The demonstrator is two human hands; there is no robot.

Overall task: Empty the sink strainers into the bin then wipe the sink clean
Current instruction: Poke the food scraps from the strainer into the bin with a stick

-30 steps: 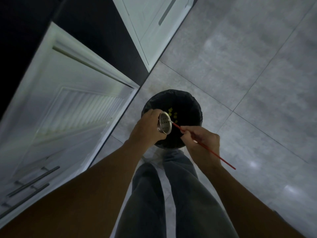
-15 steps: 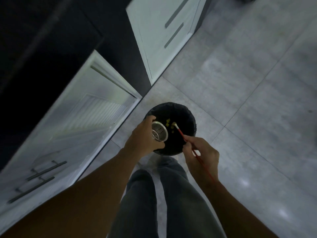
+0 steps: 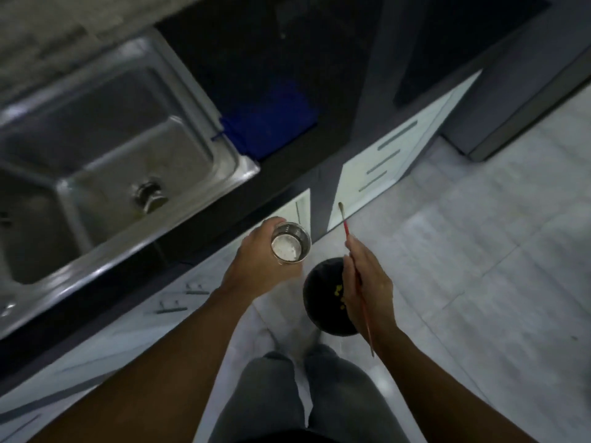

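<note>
Head view: left hand (image 3: 259,263) curls round the steel strainer (image 3: 291,247), mouth up; right hand (image 3: 367,289) pinches a red stick (image 3: 346,227). Black bin (image 3: 319,302) with yellow scraps (image 3: 338,287) lies at five o'clock of the strainer, sink (image 3: 236,161) at ten o'clock.

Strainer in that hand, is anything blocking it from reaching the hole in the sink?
Nothing visible does. The left hand holds the strainer beside the counter edge, and only the sink's front rim lies between it and the drain. The drain is too blurred to tell whether something sits in it.
</note>
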